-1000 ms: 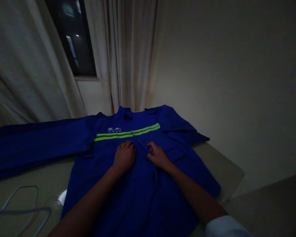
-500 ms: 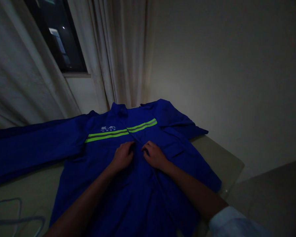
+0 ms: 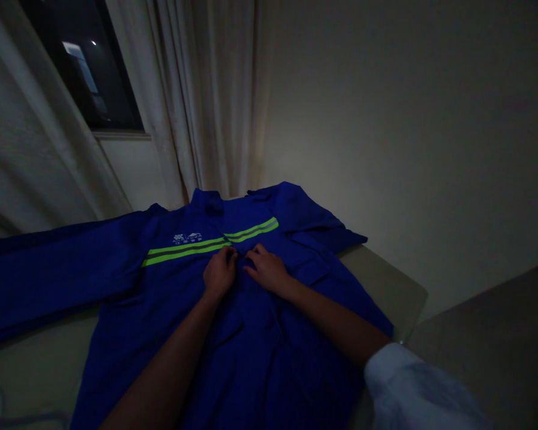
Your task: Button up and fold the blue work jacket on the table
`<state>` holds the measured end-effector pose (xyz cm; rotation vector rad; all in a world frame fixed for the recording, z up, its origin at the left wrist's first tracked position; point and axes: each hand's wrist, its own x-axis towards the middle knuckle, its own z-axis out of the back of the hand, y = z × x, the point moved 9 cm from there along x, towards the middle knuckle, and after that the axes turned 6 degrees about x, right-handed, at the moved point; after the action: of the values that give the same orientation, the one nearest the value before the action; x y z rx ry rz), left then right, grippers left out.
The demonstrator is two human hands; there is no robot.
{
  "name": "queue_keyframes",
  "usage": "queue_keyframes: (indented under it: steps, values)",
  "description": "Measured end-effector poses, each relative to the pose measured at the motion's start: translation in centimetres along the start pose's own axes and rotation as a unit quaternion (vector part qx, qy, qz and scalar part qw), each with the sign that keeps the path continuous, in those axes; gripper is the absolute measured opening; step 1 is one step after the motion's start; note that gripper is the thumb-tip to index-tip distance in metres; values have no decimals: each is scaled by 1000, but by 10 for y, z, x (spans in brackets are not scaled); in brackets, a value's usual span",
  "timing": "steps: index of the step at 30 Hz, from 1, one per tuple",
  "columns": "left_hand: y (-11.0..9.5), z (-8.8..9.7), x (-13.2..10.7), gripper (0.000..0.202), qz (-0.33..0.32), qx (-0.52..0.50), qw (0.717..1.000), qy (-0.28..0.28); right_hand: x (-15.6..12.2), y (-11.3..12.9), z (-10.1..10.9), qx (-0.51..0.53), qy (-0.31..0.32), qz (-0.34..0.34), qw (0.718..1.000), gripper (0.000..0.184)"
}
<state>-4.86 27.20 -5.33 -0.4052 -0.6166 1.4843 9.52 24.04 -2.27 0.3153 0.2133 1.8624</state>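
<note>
A blue work jacket (image 3: 161,310) lies front side up, with yellow-green and grey reflective stripes across the chest and a white logo on one side. My left hand (image 3: 220,270) pinches the front edge of the jacket just below the stripe, thumb and fingers pressed together. Close beside it on the other front panel, my right hand (image 3: 266,269) rests with fingers bent and slightly apart, their tips at the cloth along the opening. The dim light hides whether the right fingers grip any fabric.
The jacket lies on a pale table (image 3: 385,278) whose corner shows at the right. A looped grey cable or tube (image 3: 22,418) is at the lower left. Behind stand beige curtains (image 3: 206,107), a dark window (image 3: 85,71) and a plain wall (image 3: 385,131).
Both hands have moved up the jacket's front toward the stripe. The left fingers have closed on the edge. The view has shifted slightly to the right.
</note>
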Motion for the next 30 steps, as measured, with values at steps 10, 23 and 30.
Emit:
queue_keyframes:
  steps: [10,23,30]
  values:
    - [1,2,2,18,8,-15,1000,-22,24,11,-14,18,-53,64,996,23]
    - [-1,6,2,25,3,-34,998,-58,28,13,-12,65,-63,86,992,19]
    - [-8,4,5,31,-27,8,999,-42,29,12,-12,76,-64,77,992,18]
